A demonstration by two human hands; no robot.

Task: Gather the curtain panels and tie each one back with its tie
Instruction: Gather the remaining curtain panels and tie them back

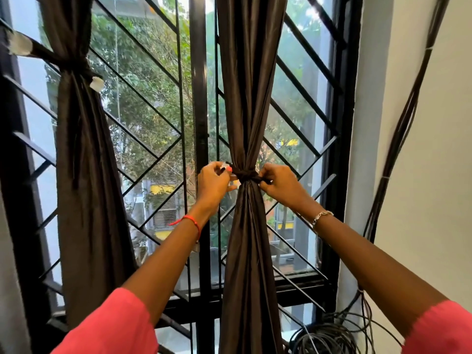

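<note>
Tie [246, 175] in left hand [214, 186], right hand [279, 185]

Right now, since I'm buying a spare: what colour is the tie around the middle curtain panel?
Dark brown tie, matching its curtain panel; clearest in the head view.

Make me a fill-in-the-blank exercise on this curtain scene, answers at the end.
1. The left hand and right hand grip the tie on the right curtain; the left curtain is already ____.
2. The red thread is worn on the ____ wrist.
3. The coil of cables lies at the lower ____ of the view.
Answers: tied; left; right.
</note>
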